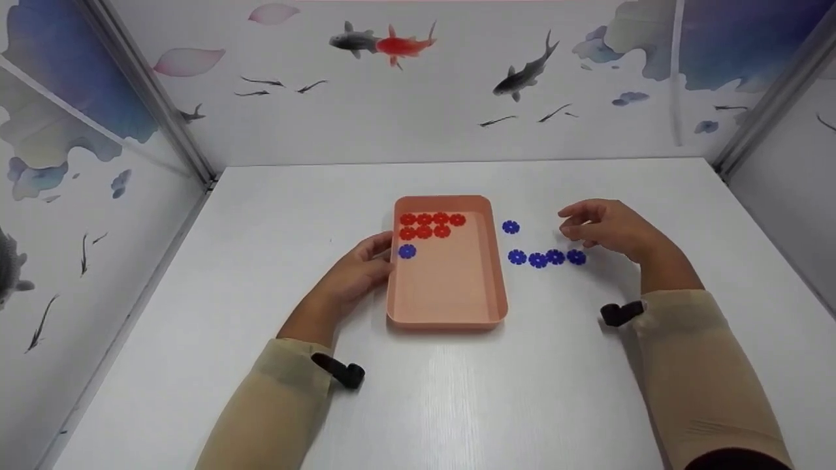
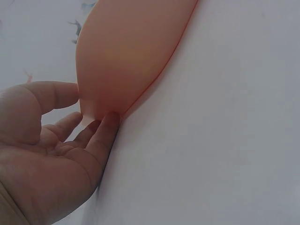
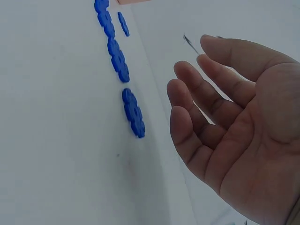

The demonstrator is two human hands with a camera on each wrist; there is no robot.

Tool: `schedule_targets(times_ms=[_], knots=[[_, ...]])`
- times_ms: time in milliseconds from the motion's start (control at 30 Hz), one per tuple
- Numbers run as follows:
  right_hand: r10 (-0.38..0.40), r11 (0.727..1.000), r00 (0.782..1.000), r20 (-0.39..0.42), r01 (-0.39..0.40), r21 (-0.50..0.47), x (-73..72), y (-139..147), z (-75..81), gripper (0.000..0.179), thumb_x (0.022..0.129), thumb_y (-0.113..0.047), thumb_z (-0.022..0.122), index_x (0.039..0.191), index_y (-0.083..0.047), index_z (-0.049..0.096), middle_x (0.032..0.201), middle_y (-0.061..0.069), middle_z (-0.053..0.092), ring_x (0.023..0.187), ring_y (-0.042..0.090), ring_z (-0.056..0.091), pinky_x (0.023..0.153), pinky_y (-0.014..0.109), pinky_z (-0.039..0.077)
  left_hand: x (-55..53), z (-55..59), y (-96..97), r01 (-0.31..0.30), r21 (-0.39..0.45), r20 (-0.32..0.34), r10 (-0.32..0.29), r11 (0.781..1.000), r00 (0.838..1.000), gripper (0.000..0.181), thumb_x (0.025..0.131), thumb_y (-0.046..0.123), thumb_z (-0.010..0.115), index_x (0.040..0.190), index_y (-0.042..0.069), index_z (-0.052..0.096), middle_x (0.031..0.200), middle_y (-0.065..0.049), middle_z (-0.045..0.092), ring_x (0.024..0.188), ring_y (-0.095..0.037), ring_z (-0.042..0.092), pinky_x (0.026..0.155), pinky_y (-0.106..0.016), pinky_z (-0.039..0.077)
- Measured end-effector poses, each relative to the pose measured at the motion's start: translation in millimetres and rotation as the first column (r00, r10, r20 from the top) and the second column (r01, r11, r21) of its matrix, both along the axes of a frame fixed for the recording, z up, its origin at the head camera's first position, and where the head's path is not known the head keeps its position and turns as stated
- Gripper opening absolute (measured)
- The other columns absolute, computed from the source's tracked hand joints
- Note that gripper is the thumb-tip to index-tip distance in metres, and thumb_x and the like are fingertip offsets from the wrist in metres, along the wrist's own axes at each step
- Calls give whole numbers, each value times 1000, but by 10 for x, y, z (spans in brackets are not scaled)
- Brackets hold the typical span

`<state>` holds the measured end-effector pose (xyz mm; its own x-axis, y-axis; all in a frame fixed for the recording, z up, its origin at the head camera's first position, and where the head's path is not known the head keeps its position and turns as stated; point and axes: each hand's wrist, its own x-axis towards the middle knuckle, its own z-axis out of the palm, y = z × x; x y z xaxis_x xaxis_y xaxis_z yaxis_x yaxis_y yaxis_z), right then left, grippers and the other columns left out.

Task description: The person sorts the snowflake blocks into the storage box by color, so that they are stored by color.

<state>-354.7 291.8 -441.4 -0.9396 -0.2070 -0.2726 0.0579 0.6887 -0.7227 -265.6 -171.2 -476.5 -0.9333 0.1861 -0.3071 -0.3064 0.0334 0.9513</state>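
Observation:
A pink rectangular tray [image 1: 447,287] lies on the table with several red flower-shaped plastic discs [image 1: 424,232] in two rows near its far end. Below them, at the tray's left side, is one blue flower disc [image 1: 407,251]. My left hand [image 1: 356,271] touches the tray's outer left wall; in the left wrist view its fingertips [image 2: 111,119] rest against that wall. My right hand [image 1: 610,228] hovers right of the tray, fingers loosely bent and holding nothing. Near it several blue flower discs [image 1: 555,256] form a row, and a single blue disc [image 1: 511,227] lies farther back.
The white table [image 1: 522,391] is enclosed by printed panels at the back [image 1: 424,130] and both sides. Metal posts [image 1: 777,91] stand at the far corners. A black strap end [image 1: 339,371] sticks out from the left cuff, and another [image 1: 620,314] from the right.

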Motion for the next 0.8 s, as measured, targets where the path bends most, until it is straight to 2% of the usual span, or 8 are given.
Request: schedule_targets(times_ms=[133, 333, 600, 800], knots=[[49, 998, 999, 23, -49, 29, 3, 153, -97, 49, 99, -33, 77, 145, -20, 64, 137, 7, 69, 115, 22, 64, 91, 27, 58, 4, 2, 1, 8, 23, -10, -8, 1000, 1000, 71, 98, 11, 73, 162, 24, 46, 168, 1, 46, 151, -18, 51, 123, -38, 48], [122, 991, 991, 61, -126, 54, 7, 300, -184, 49, 100, -22, 74, 148, -21, 61, 146, 7, 68, 130, 24, 60, 97, 21, 52, -1, -6, 0, 8, 22, -3, -8, 1000, 1000, 71, 98, 12, 74, 162, 25, 46, 168, 3, 46, 151, -17, 52, 122, -37, 49], [159, 982, 985, 70, -165, 89, 32, 304, -182, 52, 96, -15, 78, 145, -26, 63, 144, 3, 67, 127, 26, 56, 110, 39, 50, -4, -10, -1, -4, 5, 3, 3, 1000, 1000, 71, 97, 14, 76, 161, 28, 47, 167, 5, 47, 149, -16, 52, 121, -37, 50], [168, 976, 984, 64, -175, 133, 54, 243, -152, 47, 95, -11, 77, 139, -24, 67, 135, 5, 66, 122, 28, 55, 106, 39, 50, 0, 0, -4, -8, 4, 8, 8, 1000, 1000, 72, 96, 14, 77, 161, 27, 48, 166, 5, 47, 150, -16, 51, 123, -38, 48]])
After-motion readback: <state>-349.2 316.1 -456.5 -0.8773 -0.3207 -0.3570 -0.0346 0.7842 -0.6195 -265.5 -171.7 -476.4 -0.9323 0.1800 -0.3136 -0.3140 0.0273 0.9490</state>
